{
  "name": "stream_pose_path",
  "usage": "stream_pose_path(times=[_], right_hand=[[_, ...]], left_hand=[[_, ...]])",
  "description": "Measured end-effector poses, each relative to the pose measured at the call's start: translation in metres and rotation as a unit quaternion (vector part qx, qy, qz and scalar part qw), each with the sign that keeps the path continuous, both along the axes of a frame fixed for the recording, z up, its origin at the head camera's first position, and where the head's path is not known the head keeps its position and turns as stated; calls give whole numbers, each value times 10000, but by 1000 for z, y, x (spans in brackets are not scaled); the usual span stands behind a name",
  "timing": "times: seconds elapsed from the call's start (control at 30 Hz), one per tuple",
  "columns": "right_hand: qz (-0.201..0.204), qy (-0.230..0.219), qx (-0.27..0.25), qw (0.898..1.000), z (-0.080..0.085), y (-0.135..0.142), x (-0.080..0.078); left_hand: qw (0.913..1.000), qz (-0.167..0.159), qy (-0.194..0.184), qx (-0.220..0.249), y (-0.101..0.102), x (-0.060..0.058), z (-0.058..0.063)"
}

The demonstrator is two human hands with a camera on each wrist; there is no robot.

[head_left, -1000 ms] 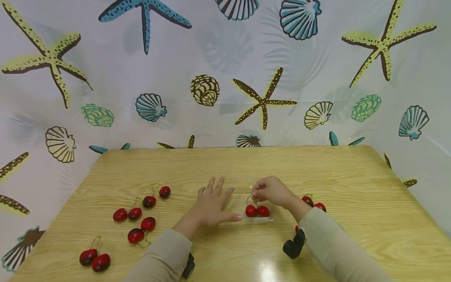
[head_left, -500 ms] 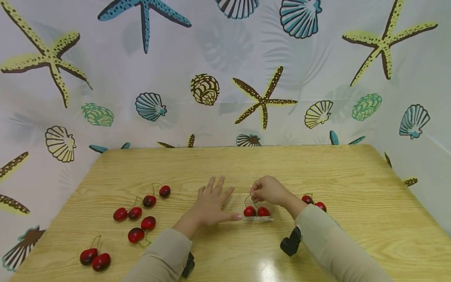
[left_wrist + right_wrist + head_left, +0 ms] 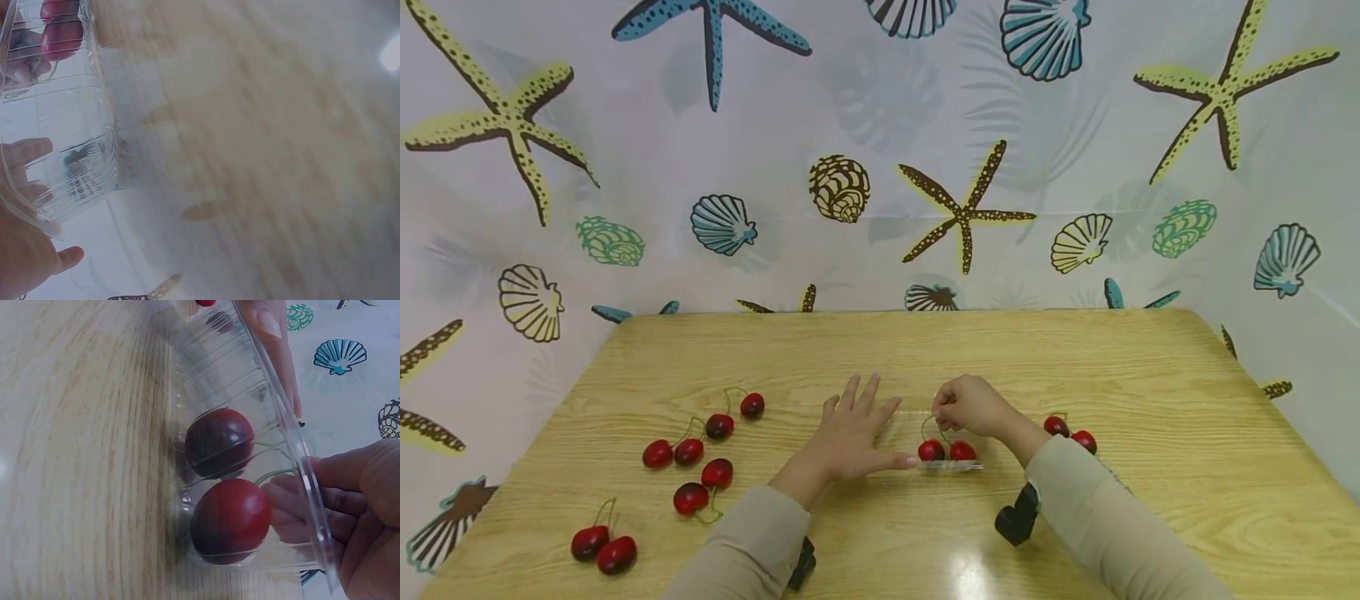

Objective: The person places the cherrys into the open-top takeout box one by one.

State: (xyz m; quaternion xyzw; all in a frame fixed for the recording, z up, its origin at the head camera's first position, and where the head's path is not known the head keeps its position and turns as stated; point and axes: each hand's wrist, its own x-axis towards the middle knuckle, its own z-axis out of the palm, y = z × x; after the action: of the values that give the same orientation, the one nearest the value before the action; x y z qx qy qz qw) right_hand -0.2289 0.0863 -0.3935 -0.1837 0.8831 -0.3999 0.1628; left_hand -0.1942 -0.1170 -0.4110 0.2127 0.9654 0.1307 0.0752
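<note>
The right hand (image 3: 976, 408), near the middle of the frame, pinches the stem tops of a pair of red cherries (image 3: 962, 451) between thumb and fingers. The fruit sits low inside a clear plastic box (image 3: 947, 465), seemingly on its floor; whether the stems bear any weight cannot be told. To set the pair down well, the pinch would best loosen only once both cherries lie steady, and the fingers rise straight so the stems do not drag the fruit or catch the thin rim. Steadying the light box at its left end should help.

The right wrist bends inward, fingertips bunched and pointing left over the box. The left hand (image 3: 850, 437) lies at that left end with fingers spread and straight, thumb reaching toward the near corner; it grips nothing. Both forearms come up from the lower edge. More cherry pairs lie on the wooden table (image 3: 880, 350): several at lower left, another (image 3: 1056, 426) beyond the right sleeve (image 3: 1112, 508).
</note>
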Motion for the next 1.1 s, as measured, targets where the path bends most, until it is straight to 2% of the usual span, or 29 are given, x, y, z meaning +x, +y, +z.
stream_pose_path(times=[0.47,0.77,1.1], right_hand=[[78,213,170,9996,1,0,-1],[-43,-320,-158,9994,3,7,-2],[16,-400,-693,9968,6,21,2]], left_hand=[[10000,-4,-39,-47,0,0,2],[10000,2,-37,-34,1,-1,0],[10000,7,-8,-53,2,-1,0]])
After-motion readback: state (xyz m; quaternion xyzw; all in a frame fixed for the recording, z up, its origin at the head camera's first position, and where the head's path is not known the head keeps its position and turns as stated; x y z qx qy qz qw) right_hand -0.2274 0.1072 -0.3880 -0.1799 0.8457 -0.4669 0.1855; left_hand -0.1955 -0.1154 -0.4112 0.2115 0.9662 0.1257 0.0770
